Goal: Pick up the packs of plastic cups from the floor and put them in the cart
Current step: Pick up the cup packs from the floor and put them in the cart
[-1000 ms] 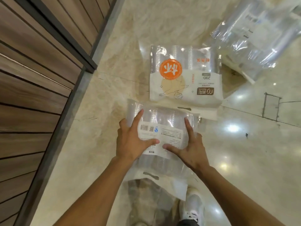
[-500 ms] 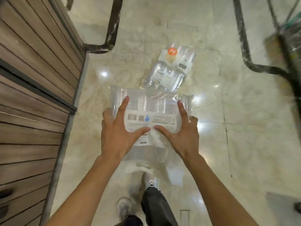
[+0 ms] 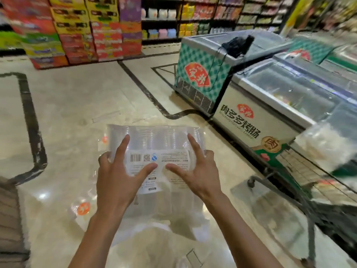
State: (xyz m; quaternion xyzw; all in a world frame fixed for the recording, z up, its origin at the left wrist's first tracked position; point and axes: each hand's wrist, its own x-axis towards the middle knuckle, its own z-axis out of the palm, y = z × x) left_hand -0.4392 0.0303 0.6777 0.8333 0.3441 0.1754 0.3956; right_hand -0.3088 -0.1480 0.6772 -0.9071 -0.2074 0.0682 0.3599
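Clear cup pack (image 3: 154, 144) clamped btwn left hand (image 3: 117, 180), right hand (image 3: 195, 175), fingers splayed.

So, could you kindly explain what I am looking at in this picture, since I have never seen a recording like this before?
There is no machine here. A person wears a wide-angle camera on the head, so you look forward and down along their bare arms. That lens bends the edges, and parts are blurred.

The left hand and the right hand together hold up a clear plastic pack of stacked transparent cups, its white printed barcode label facing the camera. Each hand grips one side, fingers spread over the top.

Beneath is a glossy beige tiled floor in a shop. Another clear cup pack with an orange round mark lies on it at lower left. On the right is the grey metal frame of a cart, beside white glass-topped chest freezers. Stacked colourful cartons stand behind.
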